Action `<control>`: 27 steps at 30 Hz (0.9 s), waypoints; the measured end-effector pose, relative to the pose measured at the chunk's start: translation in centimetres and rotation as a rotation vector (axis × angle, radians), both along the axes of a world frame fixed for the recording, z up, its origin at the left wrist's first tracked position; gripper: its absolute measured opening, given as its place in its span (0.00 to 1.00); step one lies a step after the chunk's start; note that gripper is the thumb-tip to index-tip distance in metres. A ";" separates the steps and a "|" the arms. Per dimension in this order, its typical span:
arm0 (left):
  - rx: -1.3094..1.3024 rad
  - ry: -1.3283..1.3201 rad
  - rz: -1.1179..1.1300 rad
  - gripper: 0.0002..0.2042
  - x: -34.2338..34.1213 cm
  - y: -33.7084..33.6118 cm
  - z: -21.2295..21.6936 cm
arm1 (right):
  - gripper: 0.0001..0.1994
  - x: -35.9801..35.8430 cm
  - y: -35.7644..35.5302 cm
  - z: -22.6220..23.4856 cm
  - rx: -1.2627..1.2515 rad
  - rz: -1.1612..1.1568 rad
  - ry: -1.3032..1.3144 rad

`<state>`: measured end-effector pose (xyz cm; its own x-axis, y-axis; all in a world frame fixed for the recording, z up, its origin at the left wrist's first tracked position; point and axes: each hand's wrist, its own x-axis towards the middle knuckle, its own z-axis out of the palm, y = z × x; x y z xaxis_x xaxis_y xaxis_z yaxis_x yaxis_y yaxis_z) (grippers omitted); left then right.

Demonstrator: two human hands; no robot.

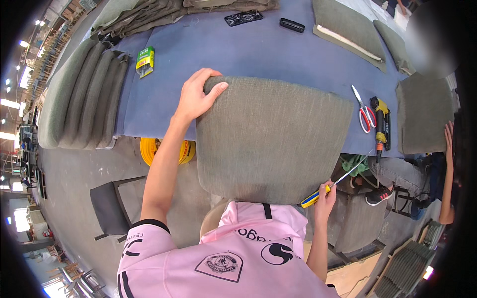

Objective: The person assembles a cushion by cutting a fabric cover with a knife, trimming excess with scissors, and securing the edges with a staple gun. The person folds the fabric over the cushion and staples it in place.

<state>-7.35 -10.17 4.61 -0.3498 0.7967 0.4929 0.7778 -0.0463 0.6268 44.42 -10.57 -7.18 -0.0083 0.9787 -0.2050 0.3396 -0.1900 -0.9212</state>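
Head view, bench station: one padded panel [273, 139], olive-grey woven cover, rounded corners, near enough square that no long axis can be told with confidence; located directly before the torso, between the two hands, far part over the blue worktable [184, 54], near part overhanging its edge toward the pink shirt. Left hand [198, 97]: at the far-left corner, grasping it, thumb laid on the upper face, fingers closed over the far edge. Right hand [325, 196]: diagonally opposite, just beside the near-right corner, clenched around one screwdriver [314, 196], yellow-and-blue handle, long slim shaft. Governing relation: the tool's long axis runs slantwise, handle end toward the panel's near-right corner, tip outward to the right and away from the body, thus pointing off the panel; the right hand is the nearer to that corner, the left to the far one. Whether the right fingers also touch the cover cannot be told. Right of the panel, on the table: scissors [363, 109] with red-and-white handles; beside them, a yellow-and-black power tool [380, 121]. Left: a row of similar cushions [84, 94]; a yellow-and-green packet [145, 62]. Far right: a co-worker's hand [448, 136] at another cushion [422, 114].
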 end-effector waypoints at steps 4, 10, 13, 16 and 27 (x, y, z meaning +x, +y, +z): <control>0.012 -0.083 0.094 0.13 1.2 0.7 -0.4 | 0.05 0.5 0.1 -0.9 0.106 0.003 -0.061; -0.057 0.163 0.218 0.11 1.5 0.7 0.1 | 0.05 0.1 2.6 4.0 0.035 -0.046 0.191; 0.149 0.444 0.145 0.11 3.2 2.1 2.2 | 0.08 -0.7 7.2 9.9 0.142 -0.053 0.205; 0.156 0.231 -0.092 0.10 7.9 6.1 4.9 | 0.09 -1.1 12.8 14.2 0.179 0.077 0.221; 0.120 -0.064 -0.298 0.15 17.1 21.6 5.0 | 0.10 -8.9 28.7 23.7 0.390 0.485 -0.012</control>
<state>9.78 11.42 9.61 -0.1434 0.8061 0.5741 0.6781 -0.3425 0.6503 35.52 18.15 16.55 -0.4708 0.8668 0.1642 0.3137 0.3384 -0.8872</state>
